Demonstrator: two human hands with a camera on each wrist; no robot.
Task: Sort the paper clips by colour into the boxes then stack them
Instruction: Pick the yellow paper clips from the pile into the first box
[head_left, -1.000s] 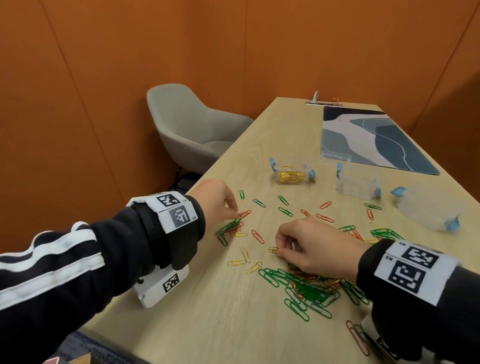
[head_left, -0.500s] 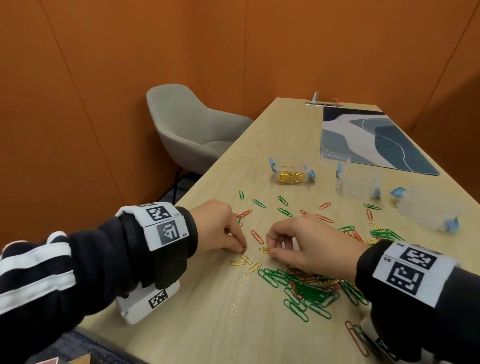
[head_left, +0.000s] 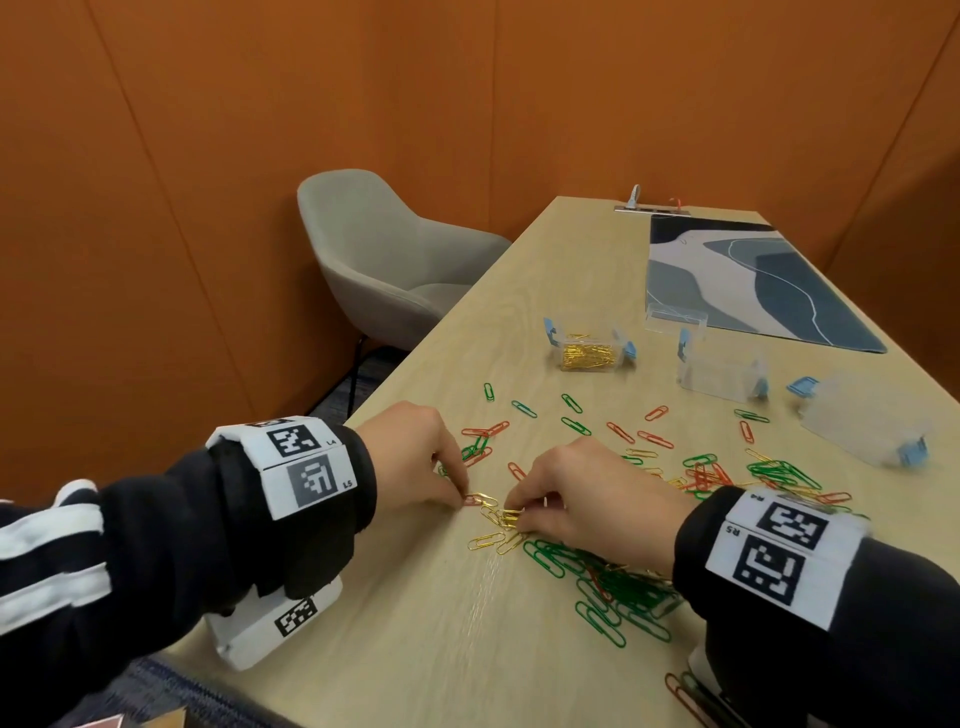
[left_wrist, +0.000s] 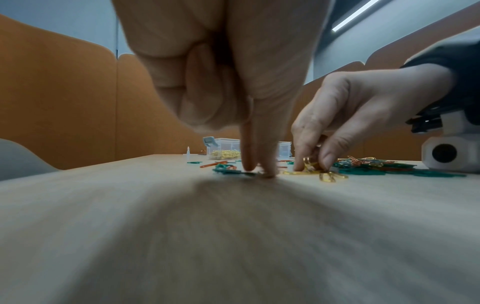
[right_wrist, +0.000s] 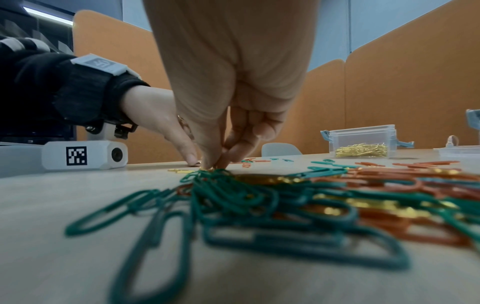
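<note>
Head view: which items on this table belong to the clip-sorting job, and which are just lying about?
Part of the job:
- gold clips
- green clips
- orange clips
- box with gold clips
- two clear boxes, and
- loose lid

Lying about:
- blue desk mat
- grey chair

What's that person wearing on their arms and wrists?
Black sleeves, the left sleeve with white stripes. Each wrist carries a white band printed with black square codes. A white camera block with another code hangs under the left wrist. Both hands are bare.
</note>
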